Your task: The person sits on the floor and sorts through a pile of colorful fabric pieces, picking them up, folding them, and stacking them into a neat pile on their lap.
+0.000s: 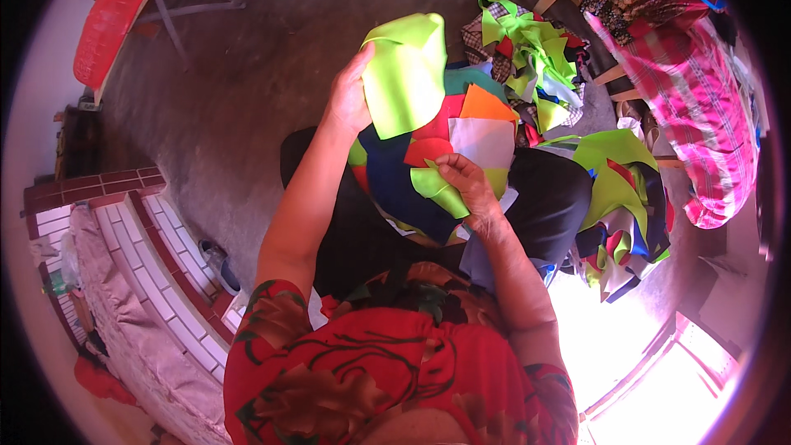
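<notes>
My left hand (348, 95) holds up a large neon yellow-green piece of cloth (405, 72) by its left edge. My right hand (468, 184) pinches a smaller yellow-green scrap (435, 188) lower down, over my lap. Between the hands lies a stack of cut cloth pieces (461, 128) in orange, red, white, teal and dark blue, resting on my black-clad lap (544, 198).
A heap of mixed cloth scraps (531, 53) lies on the grey concrete floor (247, 66) ahead. More scraps (622, 206) pile up at my right. A pink checked bundle (700, 115) sits far right, a red plastic chair (111, 16) far left, a tiled ledge (156, 264) at my left.
</notes>
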`<state>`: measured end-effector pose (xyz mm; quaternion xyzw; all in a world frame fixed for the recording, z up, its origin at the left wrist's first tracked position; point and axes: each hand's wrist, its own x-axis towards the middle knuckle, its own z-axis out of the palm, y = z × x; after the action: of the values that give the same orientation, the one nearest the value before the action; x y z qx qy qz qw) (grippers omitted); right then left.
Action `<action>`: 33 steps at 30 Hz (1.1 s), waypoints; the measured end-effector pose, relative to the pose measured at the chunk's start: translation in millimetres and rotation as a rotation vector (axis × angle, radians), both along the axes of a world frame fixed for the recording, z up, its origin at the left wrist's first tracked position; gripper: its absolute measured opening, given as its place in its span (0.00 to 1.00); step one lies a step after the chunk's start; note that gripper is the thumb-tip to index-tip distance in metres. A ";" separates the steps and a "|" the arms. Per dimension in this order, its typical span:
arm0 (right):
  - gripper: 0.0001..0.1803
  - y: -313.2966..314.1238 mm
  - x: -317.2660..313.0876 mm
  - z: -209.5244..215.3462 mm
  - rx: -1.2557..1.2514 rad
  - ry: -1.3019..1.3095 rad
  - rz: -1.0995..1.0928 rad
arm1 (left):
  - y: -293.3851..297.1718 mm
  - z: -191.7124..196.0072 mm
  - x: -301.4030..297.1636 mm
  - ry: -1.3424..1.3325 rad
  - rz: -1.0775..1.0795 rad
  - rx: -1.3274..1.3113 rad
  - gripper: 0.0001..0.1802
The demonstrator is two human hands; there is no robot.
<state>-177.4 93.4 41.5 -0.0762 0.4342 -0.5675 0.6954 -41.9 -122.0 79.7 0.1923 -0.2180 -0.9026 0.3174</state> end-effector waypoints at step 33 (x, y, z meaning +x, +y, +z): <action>0.08 0.1 -1.1 -8.7 -0.016 0.171 0.012 | -22.9 -86.9 -7.8 -0.980 0.020 -1.081 0.42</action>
<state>-178.5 93.5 32.8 -0.1325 0.4869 -0.5583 0.6585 -49.7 -144.9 -7.3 0.3926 -0.7485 -0.4762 0.2424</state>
